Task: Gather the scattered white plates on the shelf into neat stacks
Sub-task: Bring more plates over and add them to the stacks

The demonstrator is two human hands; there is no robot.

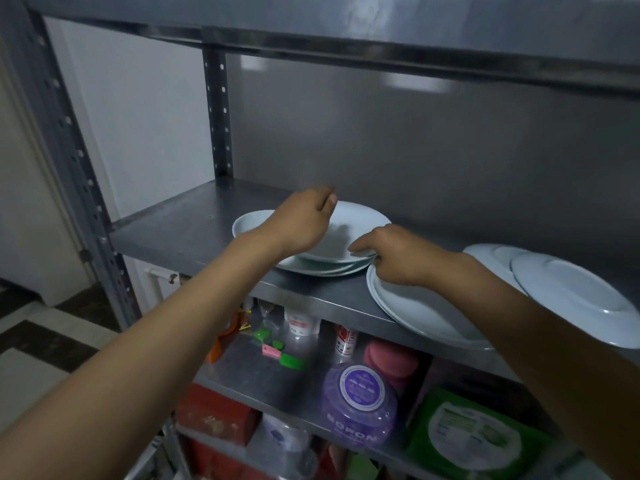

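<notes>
Just at the rim of the stack of white plates (pixel 322 258), the right hand (pixel 398 258) pinches the plate edges; the left hand (pixel 298 223), loosely curled and holding nothing, hovers above it. Right of the stack on the metal shelf (pixel 180 226), more plates (pixel 426 313) lie overlapped.

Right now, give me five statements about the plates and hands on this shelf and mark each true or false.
1. The left hand is over the stack of plates. True.
2. The right hand touches that stack's rim. True.
3. The plates are black. False: they are white.
4. A purple container sits on the same shelf as the plates. False: it stands on a lower shelf.
5. The large plates near the front edge overhang it. True.
</notes>
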